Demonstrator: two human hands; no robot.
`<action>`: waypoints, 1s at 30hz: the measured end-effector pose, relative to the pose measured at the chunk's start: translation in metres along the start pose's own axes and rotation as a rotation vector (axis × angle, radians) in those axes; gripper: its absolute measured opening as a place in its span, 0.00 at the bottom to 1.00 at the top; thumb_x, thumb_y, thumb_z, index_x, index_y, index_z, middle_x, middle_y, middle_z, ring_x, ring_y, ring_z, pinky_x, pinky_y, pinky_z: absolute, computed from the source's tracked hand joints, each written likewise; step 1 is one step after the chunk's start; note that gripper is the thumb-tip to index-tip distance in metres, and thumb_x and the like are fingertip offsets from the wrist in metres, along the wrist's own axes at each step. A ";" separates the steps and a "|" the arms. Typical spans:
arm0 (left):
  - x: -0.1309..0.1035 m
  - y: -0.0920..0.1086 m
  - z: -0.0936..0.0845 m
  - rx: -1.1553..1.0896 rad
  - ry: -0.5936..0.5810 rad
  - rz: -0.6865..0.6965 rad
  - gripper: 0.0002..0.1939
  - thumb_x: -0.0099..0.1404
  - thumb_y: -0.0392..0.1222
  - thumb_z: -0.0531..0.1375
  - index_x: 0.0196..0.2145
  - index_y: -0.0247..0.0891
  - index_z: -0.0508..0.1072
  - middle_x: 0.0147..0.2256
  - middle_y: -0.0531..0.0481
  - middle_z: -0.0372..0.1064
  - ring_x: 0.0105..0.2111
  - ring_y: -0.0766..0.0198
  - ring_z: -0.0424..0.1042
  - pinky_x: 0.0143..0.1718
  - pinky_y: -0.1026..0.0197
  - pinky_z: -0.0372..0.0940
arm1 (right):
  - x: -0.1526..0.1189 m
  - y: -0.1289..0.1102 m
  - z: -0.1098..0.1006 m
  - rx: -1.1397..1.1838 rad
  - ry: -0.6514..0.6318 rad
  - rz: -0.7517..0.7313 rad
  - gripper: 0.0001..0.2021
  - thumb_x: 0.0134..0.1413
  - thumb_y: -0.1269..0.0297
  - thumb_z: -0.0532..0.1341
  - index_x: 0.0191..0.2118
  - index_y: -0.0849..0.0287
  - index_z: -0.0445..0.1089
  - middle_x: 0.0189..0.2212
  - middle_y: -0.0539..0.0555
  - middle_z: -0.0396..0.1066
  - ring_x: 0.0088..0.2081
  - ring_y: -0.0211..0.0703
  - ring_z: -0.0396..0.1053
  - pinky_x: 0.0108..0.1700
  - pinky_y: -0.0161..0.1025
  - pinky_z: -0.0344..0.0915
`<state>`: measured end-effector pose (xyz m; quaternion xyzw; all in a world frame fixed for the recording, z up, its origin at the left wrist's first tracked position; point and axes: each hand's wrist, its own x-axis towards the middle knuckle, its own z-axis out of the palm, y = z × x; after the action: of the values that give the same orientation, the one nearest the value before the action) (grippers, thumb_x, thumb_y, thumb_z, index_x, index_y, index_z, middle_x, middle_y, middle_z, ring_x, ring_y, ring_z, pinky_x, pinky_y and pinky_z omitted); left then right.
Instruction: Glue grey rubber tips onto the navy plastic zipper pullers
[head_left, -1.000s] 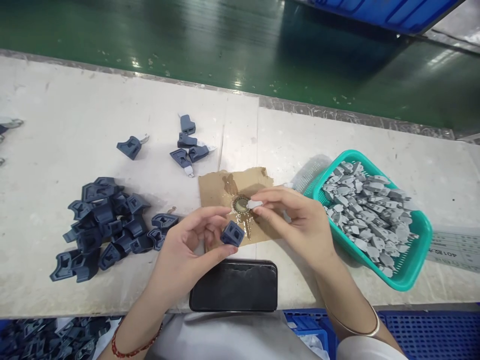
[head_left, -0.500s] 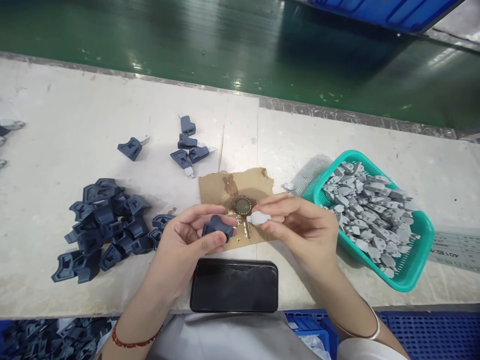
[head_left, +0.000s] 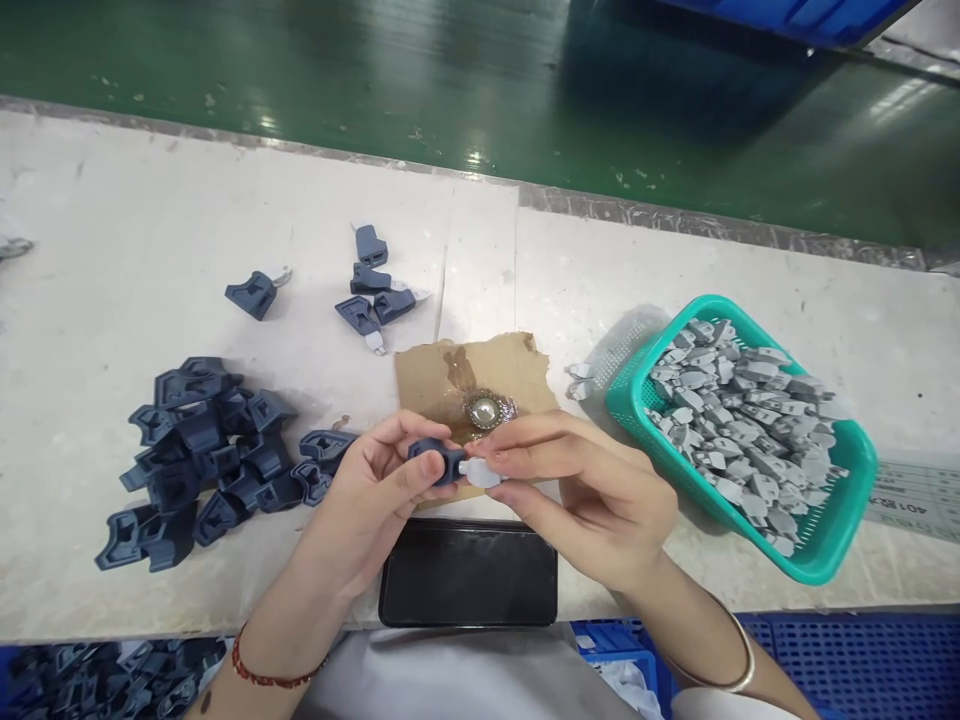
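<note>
Between its thumb and fingers, my left hand [head_left: 382, 490] grips a dark blue plastic part [head_left: 439, 460]. My right hand [head_left: 592, 490] pinches a small light grey plastic piece [head_left: 480, 472], whose narrow tip meets the blue part's right side; how deep it sits I cannot tell. Below the hands lies a torn piece of brown cardboard [head_left: 420, 375], bearing a round bottle cap [head_left: 484, 410] with shiny liquid in and around it. Several dark blue parts [head_left: 202, 425] are heaped left of my left hand. To the right, a green basket [head_left: 855, 500] holds many grey pieces [head_left: 739, 400].
A black phone [head_left: 469, 575] lies at the table's front edge. Several blue parts with grey pieces attached [head_left: 375, 300] rest farther back. Two loose grey pieces [head_left: 579, 380] lie left of the basket. A green surface [head_left: 337, 90] runs behind the table [head_left: 150, 230].
Both hands have come together, bringing the grey piece's tip against the blue part. The blue part has turned in my left hand.
</note>
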<state>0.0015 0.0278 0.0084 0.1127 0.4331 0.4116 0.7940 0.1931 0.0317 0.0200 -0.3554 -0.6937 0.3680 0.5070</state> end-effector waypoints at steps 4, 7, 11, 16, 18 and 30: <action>0.002 -0.001 0.000 0.014 0.032 -0.003 0.15 0.48 0.45 0.81 0.30 0.40 0.84 0.27 0.55 0.80 0.27 0.71 0.79 0.32 0.69 0.80 | -0.001 0.000 0.000 -0.040 -0.023 -0.007 0.12 0.58 0.81 0.68 0.45 0.60 0.79 0.41 0.59 0.83 0.42 0.44 0.83 0.44 0.36 0.80; 0.003 -0.001 0.001 0.020 0.061 0.003 0.16 0.45 0.45 0.82 0.29 0.39 0.84 0.26 0.55 0.80 0.25 0.72 0.78 0.30 0.70 0.79 | -0.001 -0.001 -0.001 -0.086 -0.040 -0.024 0.12 0.58 0.81 0.68 0.44 0.61 0.79 0.41 0.59 0.83 0.42 0.43 0.83 0.44 0.35 0.80; 0.003 0.000 0.004 0.036 0.086 0.023 0.16 0.43 0.44 0.82 0.29 0.39 0.85 0.25 0.54 0.80 0.24 0.72 0.77 0.27 0.73 0.77 | -0.001 -0.002 -0.002 -0.167 -0.071 -0.060 0.12 0.58 0.83 0.67 0.43 0.62 0.78 0.40 0.60 0.83 0.43 0.42 0.83 0.46 0.33 0.80; 0.003 0.000 0.004 0.047 0.091 0.025 0.17 0.41 0.44 0.83 0.28 0.39 0.85 0.23 0.53 0.79 0.22 0.72 0.75 0.25 0.74 0.75 | -0.003 -0.006 -0.002 -0.261 -0.109 -0.092 0.11 0.62 0.83 0.64 0.44 0.60 0.78 0.41 0.58 0.84 0.43 0.40 0.83 0.45 0.34 0.81; 0.004 0.000 0.004 0.062 0.092 0.030 0.17 0.41 0.44 0.83 0.28 0.39 0.85 0.23 0.54 0.79 0.22 0.72 0.75 0.25 0.74 0.74 | -0.004 -0.006 -0.001 -0.268 -0.106 -0.086 0.12 0.63 0.82 0.64 0.44 0.59 0.78 0.41 0.57 0.84 0.42 0.40 0.83 0.45 0.34 0.81; -0.020 0.015 0.003 0.575 -0.151 0.093 0.17 0.71 0.56 0.63 0.40 0.38 0.78 0.20 0.56 0.65 0.21 0.70 0.62 0.25 0.68 0.58 | 0.001 -0.005 -0.009 -0.156 -0.093 -0.083 0.14 0.59 0.81 0.66 0.45 0.58 0.81 0.39 0.56 0.84 0.41 0.43 0.83 0.43 0.35 0.81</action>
<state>-0.0101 0.0227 0.0301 0.3828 0.4658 0.2985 0.7399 0.2011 0.0310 0.0269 -0.3475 -0.7571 0.3076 0.4598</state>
